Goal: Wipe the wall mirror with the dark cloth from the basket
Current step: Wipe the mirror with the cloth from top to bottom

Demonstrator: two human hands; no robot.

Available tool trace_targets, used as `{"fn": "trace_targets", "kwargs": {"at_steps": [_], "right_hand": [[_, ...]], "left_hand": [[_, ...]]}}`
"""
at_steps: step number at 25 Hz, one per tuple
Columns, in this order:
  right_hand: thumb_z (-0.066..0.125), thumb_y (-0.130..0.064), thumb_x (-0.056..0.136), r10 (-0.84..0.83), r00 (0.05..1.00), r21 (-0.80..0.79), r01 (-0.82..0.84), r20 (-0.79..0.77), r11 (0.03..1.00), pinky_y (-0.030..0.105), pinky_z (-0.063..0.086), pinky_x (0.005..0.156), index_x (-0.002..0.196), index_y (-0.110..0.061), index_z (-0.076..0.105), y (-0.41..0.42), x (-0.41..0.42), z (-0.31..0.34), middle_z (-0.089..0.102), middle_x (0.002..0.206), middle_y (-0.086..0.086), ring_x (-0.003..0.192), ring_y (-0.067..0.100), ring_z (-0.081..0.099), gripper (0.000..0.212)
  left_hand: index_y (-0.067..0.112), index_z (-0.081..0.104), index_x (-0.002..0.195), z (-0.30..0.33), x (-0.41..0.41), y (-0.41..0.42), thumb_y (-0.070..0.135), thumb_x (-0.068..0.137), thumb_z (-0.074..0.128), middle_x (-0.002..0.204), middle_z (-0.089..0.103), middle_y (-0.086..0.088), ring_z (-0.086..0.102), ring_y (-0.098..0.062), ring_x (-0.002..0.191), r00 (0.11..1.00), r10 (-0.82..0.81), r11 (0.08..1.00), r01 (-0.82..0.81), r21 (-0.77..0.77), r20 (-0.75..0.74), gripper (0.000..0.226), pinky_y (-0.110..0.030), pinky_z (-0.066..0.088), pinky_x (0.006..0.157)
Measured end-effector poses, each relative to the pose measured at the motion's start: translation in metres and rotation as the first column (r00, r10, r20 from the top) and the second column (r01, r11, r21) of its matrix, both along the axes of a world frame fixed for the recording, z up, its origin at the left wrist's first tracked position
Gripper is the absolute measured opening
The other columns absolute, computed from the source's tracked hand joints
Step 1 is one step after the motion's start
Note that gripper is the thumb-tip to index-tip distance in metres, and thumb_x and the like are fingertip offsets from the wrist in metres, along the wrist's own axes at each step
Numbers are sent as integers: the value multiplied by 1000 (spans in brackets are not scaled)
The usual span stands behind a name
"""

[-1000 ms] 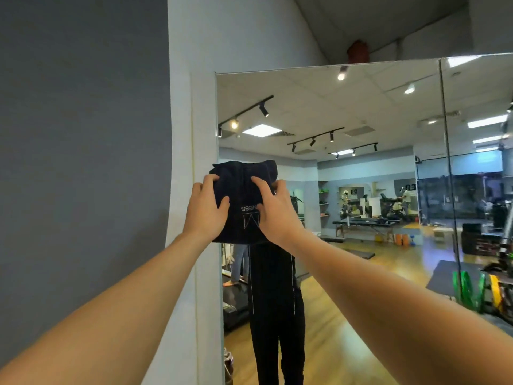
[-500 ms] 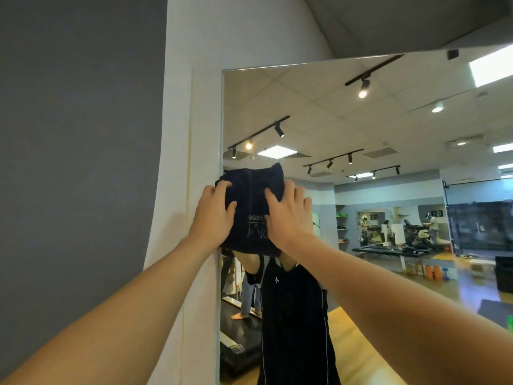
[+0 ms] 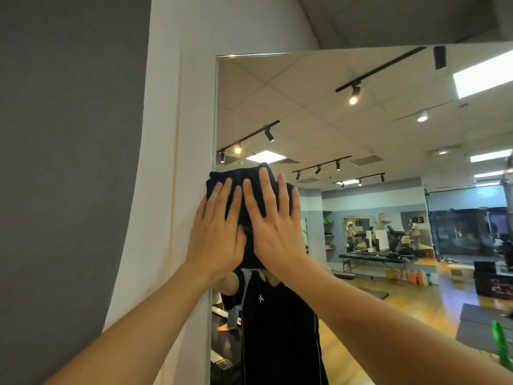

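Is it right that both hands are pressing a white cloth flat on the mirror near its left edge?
Not quite: the cloth is dark, not white. The head view shows the left hand and right hand pressing it flat on the mirror near its left edge.

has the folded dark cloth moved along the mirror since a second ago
Yes. The folded dark cloth slid left: it lay just inside the wall mirror's left edge and now overlaps it, pressed flat by both hands.

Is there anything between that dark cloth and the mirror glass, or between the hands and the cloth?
Nothing visible. Both the left hand and right hand press flat on the dark cloth, which lies against the mirror by its left edge.
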State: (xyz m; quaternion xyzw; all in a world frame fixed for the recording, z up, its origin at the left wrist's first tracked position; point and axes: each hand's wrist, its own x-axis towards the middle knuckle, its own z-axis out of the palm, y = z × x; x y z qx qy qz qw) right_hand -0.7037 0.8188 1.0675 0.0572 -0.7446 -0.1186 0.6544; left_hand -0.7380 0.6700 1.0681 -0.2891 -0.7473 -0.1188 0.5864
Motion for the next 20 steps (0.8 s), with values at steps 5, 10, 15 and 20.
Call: {"fn": "trace_targets", "kwargs": {"at_steps": [5,10,15,20], "right_hand": [[40,-24,103,-86,987,217,114,-135,969,54,10,129,163,-7,25,9,0,5,15,171,17,159,35,13,64],[29,-41,101,11,994,85,-21,111,996,55,3,130,166,-19,15,21,0,5,8,174,14,162,29,-1,70],[36,-50,100,106,992,31,-108,75,994,58,2,129,167,-23,12,16,-4,-9,-2,174,12,161,30,-10,76],[37,-49,99,107,994,60,-109,26,992,61,8,128,167,-24,15,19,-15,3,3,174,12,161,30,-5,75]], "left_hand": [[9,7,163,-2,-11,5,36,94,32,170,-1,-16,-5,-30,158,997,34,999,-37,-37,-69,77,-55,5,127],[6,9,162,-1,-17,2,38,97,29,169,-2,-20,-6,-34,157,990,73,994,-82,-73,-117,75,-58,5,126],[11,10,163,-1,-20,1,38,98,27,170,0,-17,-4,-32,158,988,47,997,-55,-53,-148,73,-59,11,126],[12,9,163,6,-27,2,37,100,26,171,1,-14,-5,-29,158,985,35,999,-41,-29,-171,70,-56,10,127]]}}
